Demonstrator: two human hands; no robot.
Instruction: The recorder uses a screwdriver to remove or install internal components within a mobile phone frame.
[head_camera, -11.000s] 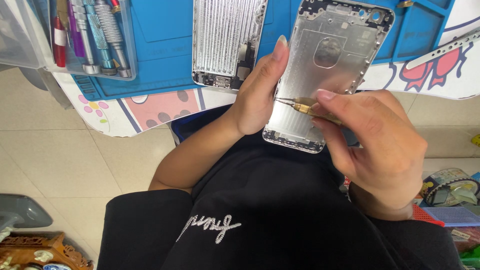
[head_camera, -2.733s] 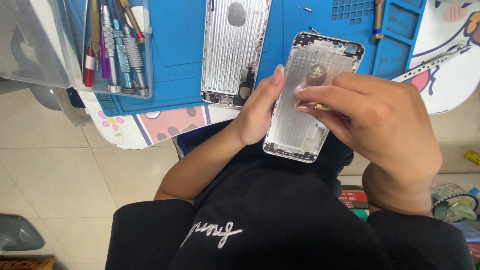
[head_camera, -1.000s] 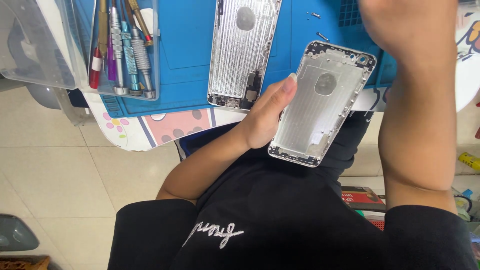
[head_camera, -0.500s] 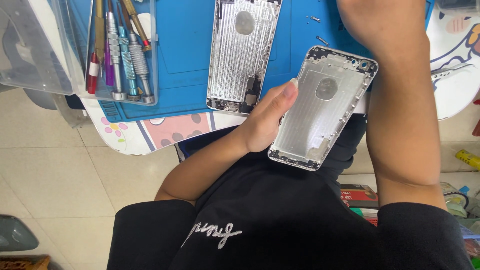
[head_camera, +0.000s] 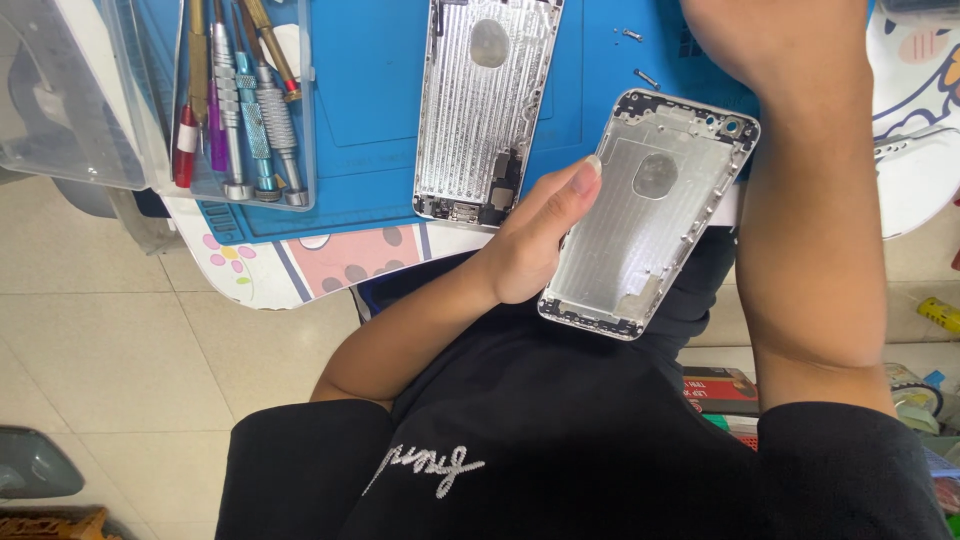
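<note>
1. Right hand (head_camera: 770, 40) is cut off by the top edge at 1 o'clock; only wrist and forearm show, so I cannot tell its grip or whether it holds anything.
2. Left hand (head_camera: 535, 245) fingers are mostly hidden behind the empty phone housing (head_camera: 650, 215); the thumb lies along its left edge, hand closed around it from behind.
3. Phone housing is held in the air at centre-right, above the lap and the table edge, inner side facing up.
4. Around it: second phone housing (head_camera: 485, 100) flat on the blue work mat (head_camera: 370, 90) at 12 o'clock; clear tray (head_camera: 305, 120) of screwdrivers (head_camera: 255, 100) at 10 o'clock; two loose screws (head_camera: 640, 60) on the mat just above the held housing.
5. The right forearm crosses the mat's right part and hides it.
6. Held housing's long axis runs from 7 to 1 o'clock, camera-hole end up toward 1.
</note>
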